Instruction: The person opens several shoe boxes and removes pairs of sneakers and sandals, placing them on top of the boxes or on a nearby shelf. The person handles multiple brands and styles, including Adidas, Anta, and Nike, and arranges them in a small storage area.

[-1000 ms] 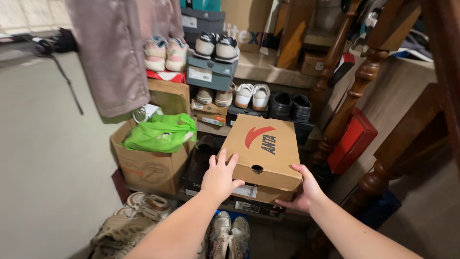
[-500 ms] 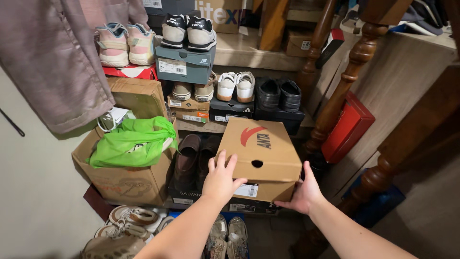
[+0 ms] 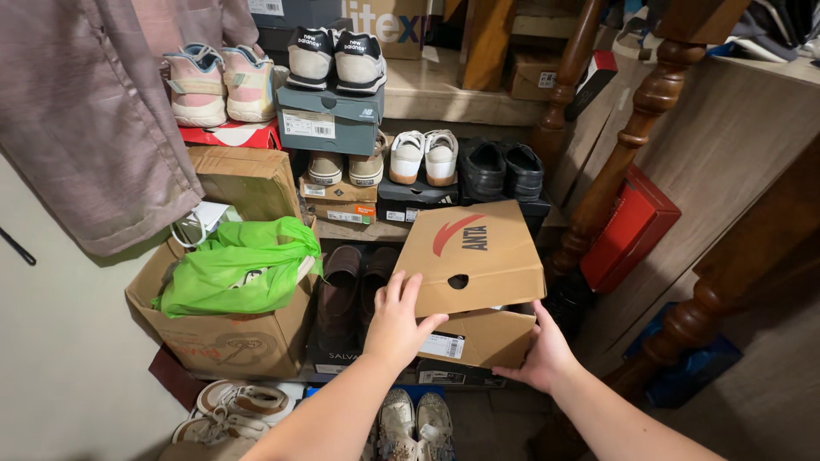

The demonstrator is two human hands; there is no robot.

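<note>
Wooden shelf (image 3: pixel 367 230): stacked shoe boxes (image 3: pixel 342 205), tan shoebox (image 3: pixel 474 286), brown loafers (image 3: pixel 354 286).
</note>
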